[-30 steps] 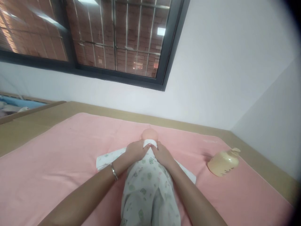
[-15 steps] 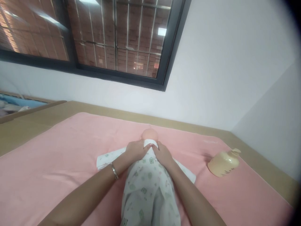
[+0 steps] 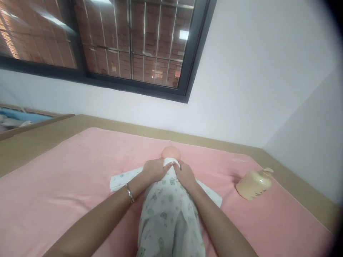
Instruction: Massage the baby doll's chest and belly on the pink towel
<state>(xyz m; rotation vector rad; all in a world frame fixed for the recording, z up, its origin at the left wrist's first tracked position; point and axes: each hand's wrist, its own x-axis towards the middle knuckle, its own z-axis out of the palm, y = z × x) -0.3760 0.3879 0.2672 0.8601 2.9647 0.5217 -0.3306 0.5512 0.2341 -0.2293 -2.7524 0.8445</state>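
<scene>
Head view, looking forward and down. Centre: left hand, fingers curled together and clamped on the top edge of the printed cloth, just under the doll's head; thin bracelet at the wrist. Just beside it, right hand, fingertips near those of the left, likewise closed tight on the same white top edge from the right side.

Printed cloth: white with small green and pink motifs, wrapped round the doll's body, running from the near edge of the frame up the middle to both hands; flat wings of it spread out left and right beneath the forearms. Doll's head: bare, peach-coloured, only the crown showing, just beyond the knuckles at the far end of the bundle.

Underneath everything: pink blanket, laid over a tan surface showing as a border at the left and far sides. Right, well apart from the hands: cream bottle lying on its side on the blanket, spout toward the right. Far background: white wall and dark-framed window with metal bars, brick visible behind.
</scene>
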